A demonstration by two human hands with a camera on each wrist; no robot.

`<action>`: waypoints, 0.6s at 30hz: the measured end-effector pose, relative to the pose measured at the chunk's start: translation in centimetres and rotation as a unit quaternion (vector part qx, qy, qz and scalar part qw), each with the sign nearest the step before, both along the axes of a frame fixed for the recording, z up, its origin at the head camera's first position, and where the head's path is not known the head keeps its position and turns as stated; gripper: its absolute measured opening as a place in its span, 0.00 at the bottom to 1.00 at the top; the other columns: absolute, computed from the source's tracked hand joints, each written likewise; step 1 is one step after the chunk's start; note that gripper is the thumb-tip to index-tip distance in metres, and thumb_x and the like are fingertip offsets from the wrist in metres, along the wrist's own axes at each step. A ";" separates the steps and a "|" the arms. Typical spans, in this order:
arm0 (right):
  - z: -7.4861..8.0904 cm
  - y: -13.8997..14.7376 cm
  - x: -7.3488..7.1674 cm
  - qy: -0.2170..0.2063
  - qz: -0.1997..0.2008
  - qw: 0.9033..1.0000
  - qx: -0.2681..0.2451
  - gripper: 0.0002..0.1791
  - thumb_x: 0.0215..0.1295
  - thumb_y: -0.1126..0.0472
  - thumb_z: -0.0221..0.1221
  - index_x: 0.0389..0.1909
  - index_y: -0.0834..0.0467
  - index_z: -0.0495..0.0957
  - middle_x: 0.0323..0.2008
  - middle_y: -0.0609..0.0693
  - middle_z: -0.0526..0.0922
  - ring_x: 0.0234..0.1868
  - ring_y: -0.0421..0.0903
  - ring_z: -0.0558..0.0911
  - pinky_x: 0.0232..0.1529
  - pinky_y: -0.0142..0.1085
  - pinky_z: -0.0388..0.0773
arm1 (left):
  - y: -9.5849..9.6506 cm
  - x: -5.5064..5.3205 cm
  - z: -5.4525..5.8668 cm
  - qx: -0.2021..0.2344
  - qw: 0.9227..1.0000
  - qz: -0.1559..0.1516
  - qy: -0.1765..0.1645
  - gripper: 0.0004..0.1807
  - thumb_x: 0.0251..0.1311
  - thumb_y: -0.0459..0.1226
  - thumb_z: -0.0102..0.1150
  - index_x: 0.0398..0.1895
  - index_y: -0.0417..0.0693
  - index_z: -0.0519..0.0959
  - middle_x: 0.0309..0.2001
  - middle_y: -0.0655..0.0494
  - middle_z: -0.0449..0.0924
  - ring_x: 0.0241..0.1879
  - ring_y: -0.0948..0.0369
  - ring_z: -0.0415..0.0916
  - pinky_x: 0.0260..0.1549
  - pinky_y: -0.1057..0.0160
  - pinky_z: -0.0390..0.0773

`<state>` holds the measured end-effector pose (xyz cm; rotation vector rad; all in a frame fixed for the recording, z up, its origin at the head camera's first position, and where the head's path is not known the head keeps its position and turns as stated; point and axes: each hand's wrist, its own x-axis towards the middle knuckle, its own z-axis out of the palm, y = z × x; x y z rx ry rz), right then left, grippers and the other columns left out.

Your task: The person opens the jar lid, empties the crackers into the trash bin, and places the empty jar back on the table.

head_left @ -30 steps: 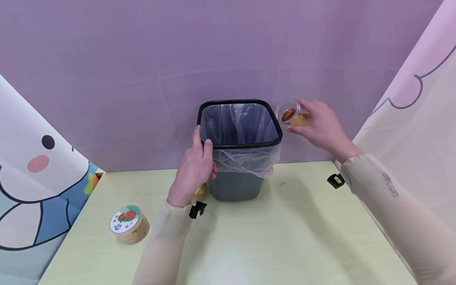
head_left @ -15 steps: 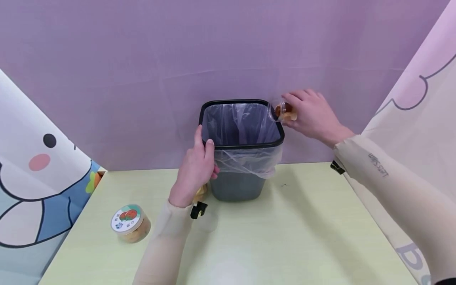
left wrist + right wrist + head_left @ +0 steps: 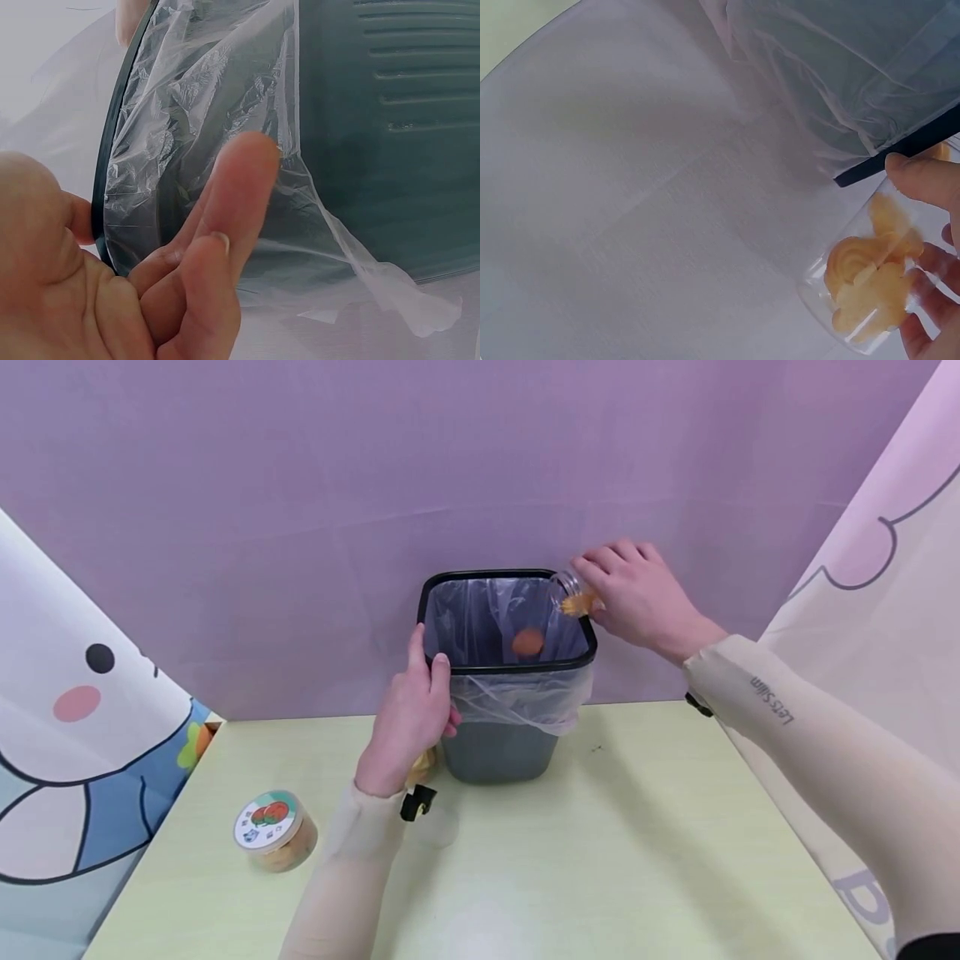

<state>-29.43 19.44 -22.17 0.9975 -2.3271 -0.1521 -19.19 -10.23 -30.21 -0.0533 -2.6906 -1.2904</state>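
My right hand grips a clear plastic jar, tipped on its side with its mouth over the right rim of a grey trash bin. Golden cookies show through the jar wall in the right wrist view. A blurred reddish-brown cookie is in the air within the bin's opening. My left hand holds the bin's left front corner, index finger and thumb at the black rim. Its other fingers lie against the overhanging clear bag outside.
A lidded cookie jar with a printed label stands at the table's left. Something yellow sits beside the bin, partly hidden by my left wrist. A faint clear disc lies nearby. A purple cloth hangs behind.
My right hand has moved left and tipped the jar over the bin's rim. A reddish-brown cookie has left the jar and is falling into the bin. My left hand has stayed put.
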 end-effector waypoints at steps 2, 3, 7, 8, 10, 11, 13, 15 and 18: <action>-0.1 -0.1 0.0 0.006 0.003 1.000 -0.001 0.40 0.46 0.65 0.76 0.63 0.64 0.73 0.56 0.63 0.77 0.55 0.63 0.72 0.53 0.59 0.68 | 0.0 0.0 0.0 -0.001 1.000 0.001 0.000 0.35 0.76 0.56 0.26 0.81 0.60 0.34 0.17 0.57 0.81 0.16 0.56 0.81 0.34 0.53 0.76; -0.1 -0.1 0.0 0.008 0.006 1.000 -0.003 0.39 0.46 0.66 0.76 0.63 0.64 0.73 0.56 0.62 0.78 0.55 0.63 0.72 0.53 0.58 0.68 | 0.0 0.0 0.0 -0.002 1.000 0.001 -0.001 0.35 0.76 0.56 0.26 0.81 0.60 0.33 0.17 0.57 0.81 0.15 0.56 0.81 0.33 0.53 0.76; -0.2 -0.3 0.0 0.027 0.025 0.999 -0.004 0.37 0.45 0.68 0.74 0.61 0.63 0.75 0.55 0.62 0.79 0.54 0.63 0.73 0.51 0.58 0.68 | 0.0 0.1 0.0 -0.004 1.000 0.002 -0.004 0.35 0.77 0.56 0.26 0.81 0.60 0.33 0.17 0.57 0.81 0.14 0.59 0.79 0.32 0.54 0.76; -0.2 -0.4 0.0 0.033 0.030 0.999 -0.003 0.36 0.46 0.68 0.73 0.60 0.63 0.75 0.54 0.61 0.79 0.54 0.63 0.73 0.52 0.58 0.68 | -0.1 0.1 0.0 -0.004 1.000 0.003 -0.005 0.35 0.77 0.56 0.26 0.81 0.60 0.33 0.17 0.57 0.81 0.14 0.60 0.79 0.32 0.54 0.76; -0.3 -0.5 -0.1 0.048 0.042 0.998 0.000 0.33 0.47 0.70 0.72 0.59 0.63 0.76 0.54 0.61 0.79 0.54 0.62 0.74 0.52 0.57 0.69 | -0.1 0.1 0.0 -0.002 1.000 0.003 -0.006 0.35 0.77 0.56 0.26 0.81 0.61 0.33 0.17 0.57 0.81 0.14 0.59 0.80 0.32 0.53 0.76; -0.3 -0.6 -0.1 0.055 0.048 0.997 0.002 0.32 0.49 0.70 0.70 0.59 0.63 0.76 0.53 0.61 0.80 0.54 0.62 0.74 0.52 0.57 0.69 | -0.1 0.1 0.0 -0.001 1.000 0.004 -0.006 0.35 0.77 0.56 0.26 0.81 0.61 0.33 0.17 0.57 0.81 0.15 0.58 0.80 0.32 0.53 0.76; -0.4 -0.7 -0.1 0.071 0.057 0.996 0.009 0.29 0.51 0.71 0.68 0.58 0.63 0.77 0.53 0.61 0.80 0.54 0.62 0.74 0.52 0.56 0.69 | -0.1 0.1 0.0 0.001 1.000 0.003 -0.005 0.35 0.77 0.56 0.26 0.81 0.61 0.33 0.17 0.57 0.81 0.16 0.57 0.81 0.33 0.54 0.76; -0.4 -0.9 -0.1 0.084 0.063 0.994 0.019 0.29 0.53 0.73 0.66 0.59 0.63 0.76 0.53 0.61 0.80 0.55 0.62 0.74 0.52 0.56 0.69 | -0.1 0.2 0.0 0.004 1.000 0.000 -0.005 0.35 0.77 0.56 0.26 0.81 0.61 0.33 0.17 0.57 0.81 0.17 0.55 0.81 0.32 0.54 0.76; -0.6 -1.2 -0.1 0.093 0.066 0.993 0.034 0.29 0.54 0.75 0.63 0.60 0.64 0.76 0.55 0.61 0.79 0.57 0.61 0.73 0.54 0.55 0.69 | -0.1 0.2 -0.1 0.006 1.000 -0.004 -0.005 0.35 0.77 0.56 0.25 0.81 0.60 0.32 0.17 0.57 0.81 0.18 0.54 0.82 0.30 0.54 0.75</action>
